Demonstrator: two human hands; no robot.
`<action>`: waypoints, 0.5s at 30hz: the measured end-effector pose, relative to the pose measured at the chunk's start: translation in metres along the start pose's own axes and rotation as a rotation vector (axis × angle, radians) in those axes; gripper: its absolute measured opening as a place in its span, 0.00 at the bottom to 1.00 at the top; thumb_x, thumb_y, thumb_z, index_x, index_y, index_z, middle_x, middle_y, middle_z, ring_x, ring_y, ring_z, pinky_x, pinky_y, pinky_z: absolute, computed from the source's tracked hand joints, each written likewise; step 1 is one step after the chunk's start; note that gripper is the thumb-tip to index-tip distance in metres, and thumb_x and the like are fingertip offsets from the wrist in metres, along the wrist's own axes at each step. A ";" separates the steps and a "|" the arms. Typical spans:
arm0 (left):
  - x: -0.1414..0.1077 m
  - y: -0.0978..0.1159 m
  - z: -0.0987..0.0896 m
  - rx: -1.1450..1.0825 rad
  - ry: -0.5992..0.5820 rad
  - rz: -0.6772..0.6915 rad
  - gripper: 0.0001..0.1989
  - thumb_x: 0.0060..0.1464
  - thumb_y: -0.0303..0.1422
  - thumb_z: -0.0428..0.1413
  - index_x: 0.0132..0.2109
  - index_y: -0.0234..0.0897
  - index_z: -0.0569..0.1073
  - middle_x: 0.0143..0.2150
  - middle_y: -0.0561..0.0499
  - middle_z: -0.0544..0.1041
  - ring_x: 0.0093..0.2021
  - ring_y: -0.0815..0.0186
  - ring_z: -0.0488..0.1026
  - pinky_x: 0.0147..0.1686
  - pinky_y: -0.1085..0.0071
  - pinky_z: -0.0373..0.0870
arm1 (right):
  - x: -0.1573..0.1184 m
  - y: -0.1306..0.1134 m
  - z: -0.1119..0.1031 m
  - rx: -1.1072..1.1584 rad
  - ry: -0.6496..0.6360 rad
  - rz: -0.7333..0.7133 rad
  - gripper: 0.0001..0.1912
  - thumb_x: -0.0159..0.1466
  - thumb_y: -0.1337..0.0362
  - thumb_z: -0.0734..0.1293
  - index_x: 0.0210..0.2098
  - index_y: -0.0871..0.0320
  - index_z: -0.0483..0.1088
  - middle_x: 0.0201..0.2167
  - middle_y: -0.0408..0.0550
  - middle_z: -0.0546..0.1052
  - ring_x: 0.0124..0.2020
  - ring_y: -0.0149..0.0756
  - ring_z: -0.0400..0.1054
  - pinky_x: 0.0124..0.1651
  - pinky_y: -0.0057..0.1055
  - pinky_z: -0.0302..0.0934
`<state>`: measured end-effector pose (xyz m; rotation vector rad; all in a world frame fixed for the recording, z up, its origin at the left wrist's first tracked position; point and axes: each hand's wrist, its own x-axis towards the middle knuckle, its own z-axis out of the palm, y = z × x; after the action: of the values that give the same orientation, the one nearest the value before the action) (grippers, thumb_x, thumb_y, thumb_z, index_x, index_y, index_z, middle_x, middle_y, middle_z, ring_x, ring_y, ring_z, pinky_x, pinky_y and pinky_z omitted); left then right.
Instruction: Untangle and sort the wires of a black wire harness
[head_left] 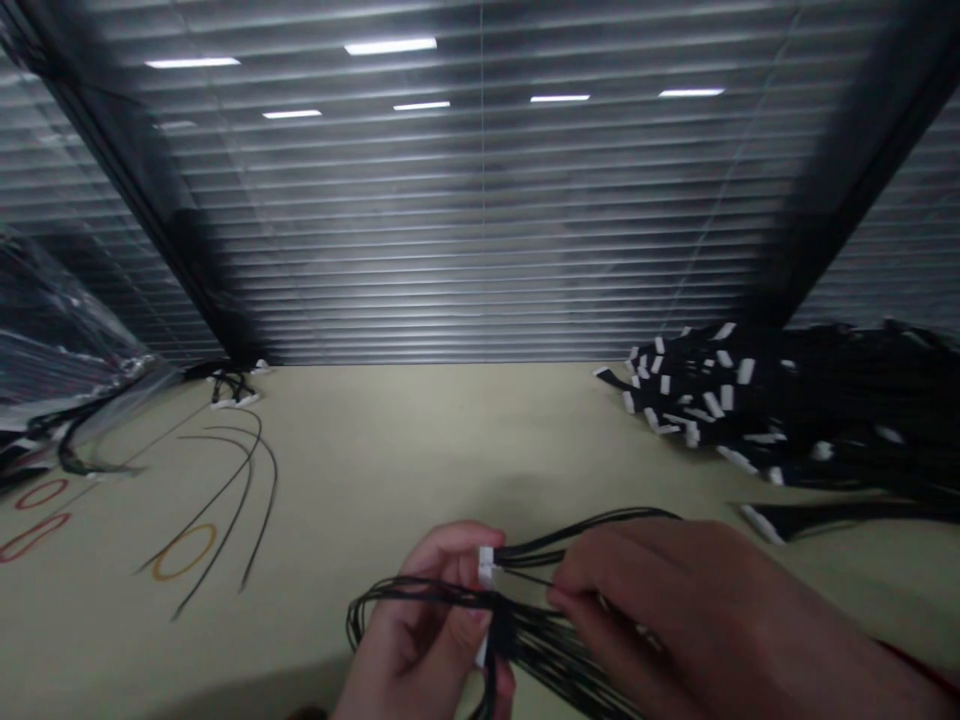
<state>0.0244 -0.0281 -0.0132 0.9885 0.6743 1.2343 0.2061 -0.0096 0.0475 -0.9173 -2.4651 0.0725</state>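
Observation:
My left hand [420,640] is closed around a white plastic connector [486,562] at the bottom middle of the head view. Black wires [555,650] run from the connector's side and loop over my left fingers. My right hand [675,610] pinches one thin black wire [529,577] between thumb and forefinger, just right of the connector. That wire's tip points at the connector's right face; whether it sits inside a slot I cannot tell. More black wires pass behind my right hand, which hides their far ends.
A big pile of black wire harnesses [825,410] with white connectors lies at the right. Loose black wires [251,480], a yellow rubber band [184,552], red rubber bands [34,537] and a clear plastic bag [82,320] are at the left. Window blinds [480,230] stand behind the table [420,440].

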 end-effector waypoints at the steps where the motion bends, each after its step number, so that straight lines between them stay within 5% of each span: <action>1: 0.000 -0.001 0.000 -0.008 -0.011 0.007 0.10 0.54 0.37 0.56 0.44 0.46 0.71 0.26 0.58 0.65 0.19 0.77 0.65 0.17 0.83 0.69 | 0.002 -0.001 0.004 -0.028 0.018 -0.021 0.09 0.58 0.74 0.59 0.26 0.55 0.65 0.22 0.40 0.70 0.21 0.32 0.62 0.23 0.28 0.52; 15: -0.002 -0.005 0.000 -0.035 -0.022 0.023 0.09 0.56 0.36 0.55 0.45 0.50 0.72 0.27 0.58 0.65 0.19 0.78 0.65 0.17 0.84 0.69 | -0.002 0.004 0.007 -0.057 0.061 -0.014 0.13 0.59 0.75 0.54 0.28 0.55 0.66 0.23 0.41 0.70 0.23 0.34 0.62 0.25 0.31 0.50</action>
<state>0.0258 -0.0303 -0.0176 0.9818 0.6243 1.2497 0.2061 -0.0069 0.0395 -0.9124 -2.4285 -0.0308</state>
